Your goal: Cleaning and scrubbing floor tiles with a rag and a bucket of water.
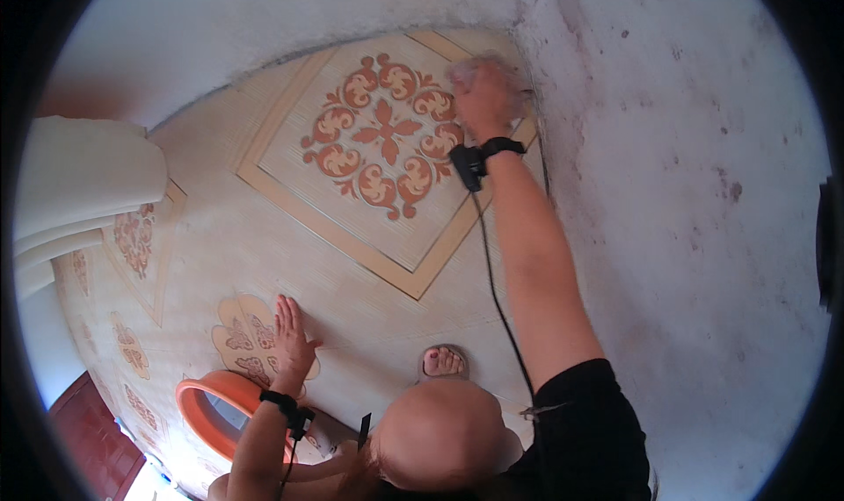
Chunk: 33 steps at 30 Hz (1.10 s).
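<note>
My right hand (489, 99), blurred by motion, is at the far right corner of the patterned floor covering (330, 250), beside the wall. It is bent over a pale, pinkish bunched thing (464, 72) that looks like a cloth; the blur hides its exact shape. My left hand (293, 346) rests palm down on the floor over a flower-shaped pattern, fingers stretched out and nothing in it. Both wrists carry black straps with small cabled devices.
An orange plastic basin (191, 405) stands left of my left forearm. Whitish stained walls (666, 237) border the floor at the right and far side. Pale draped fabric (92, 171) hangs at the left. My knee and sandalled foot (443, 362) are close below. A dark red panel (99, 435) is at lower left.
</note>
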### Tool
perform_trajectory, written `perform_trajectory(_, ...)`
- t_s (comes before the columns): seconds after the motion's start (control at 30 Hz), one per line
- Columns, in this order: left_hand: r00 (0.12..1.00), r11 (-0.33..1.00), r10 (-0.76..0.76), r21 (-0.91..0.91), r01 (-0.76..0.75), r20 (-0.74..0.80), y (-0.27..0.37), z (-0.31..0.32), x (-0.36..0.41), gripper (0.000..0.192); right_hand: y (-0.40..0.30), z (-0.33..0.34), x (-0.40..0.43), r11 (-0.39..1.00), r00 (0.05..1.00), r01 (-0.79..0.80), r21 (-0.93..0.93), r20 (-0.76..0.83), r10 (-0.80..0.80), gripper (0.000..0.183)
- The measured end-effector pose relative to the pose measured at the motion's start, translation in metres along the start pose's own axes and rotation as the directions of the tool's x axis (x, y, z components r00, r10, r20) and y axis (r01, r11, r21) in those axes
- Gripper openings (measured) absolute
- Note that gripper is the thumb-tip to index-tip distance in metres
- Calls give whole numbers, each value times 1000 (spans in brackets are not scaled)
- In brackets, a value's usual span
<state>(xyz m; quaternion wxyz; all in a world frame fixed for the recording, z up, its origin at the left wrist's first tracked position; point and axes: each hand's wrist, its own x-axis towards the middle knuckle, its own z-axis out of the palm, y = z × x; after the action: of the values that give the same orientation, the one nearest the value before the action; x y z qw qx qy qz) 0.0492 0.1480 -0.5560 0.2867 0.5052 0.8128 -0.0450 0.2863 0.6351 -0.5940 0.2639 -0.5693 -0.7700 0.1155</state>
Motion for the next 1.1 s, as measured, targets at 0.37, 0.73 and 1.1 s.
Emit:
perform_trajectory(0.37,998,995,-47,89,43,42,8,2,6,115,-281,82,-178,477,712,-285,831,517,-475,36)
perform_trajectory(0.73,999,996,-38,76,39,-20,3,0,2,116,-72,-141,-216,609,948,-246,754,318,-12,47)
perform_trajectory(1.1,999,997,-36,70,37,-15,5,3,1,116,30,-170,-342,977,866,128,-168,499,-27,92)
